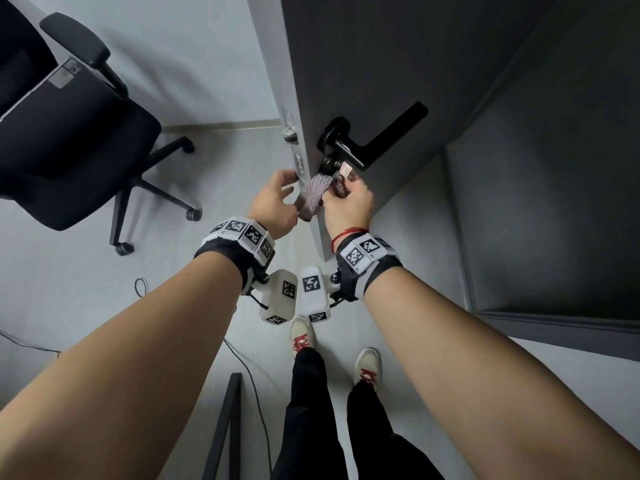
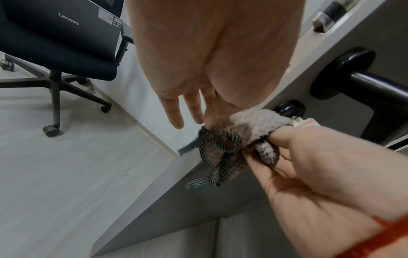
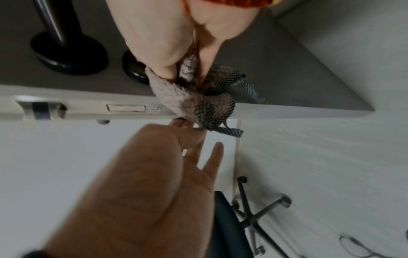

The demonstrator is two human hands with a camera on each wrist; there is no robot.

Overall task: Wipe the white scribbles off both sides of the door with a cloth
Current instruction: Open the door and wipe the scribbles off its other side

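The door [image 1: 381, 64] stands ajar, its pale edge [image 1: 273, 81] towards me and its dark grey face to the right. No white scribbles show on that face. A black lever handle [image 1: 381, 136] sits above a keyhole with a tagged key [image 1: 344, 171]. A bunched grey knitted cloth [image 1: 313, 194] with a checked trim [image 2: 220, 157] lies across the door edge just below the lock. My right hand [image 1: 341, 188] grips the cloth [image 3: 187, 97] on the dark side. My left hand [image 1: 294, 194] is on the other side, its fingers [image 2: 174, 113] loosely straight, fingertips touching the cloth.
A black office chair [image 1: 86, 150] on castors stands at left with a closed laptop [image 2: 66, 22] on its seat. Dark panels [image 1: 554, 202] close off the right. Thin cables [image 1: 140, 285] lie on the pale floor; a black bar [image 1: 225, 420] stands near my feet [image 1: 301, 334].
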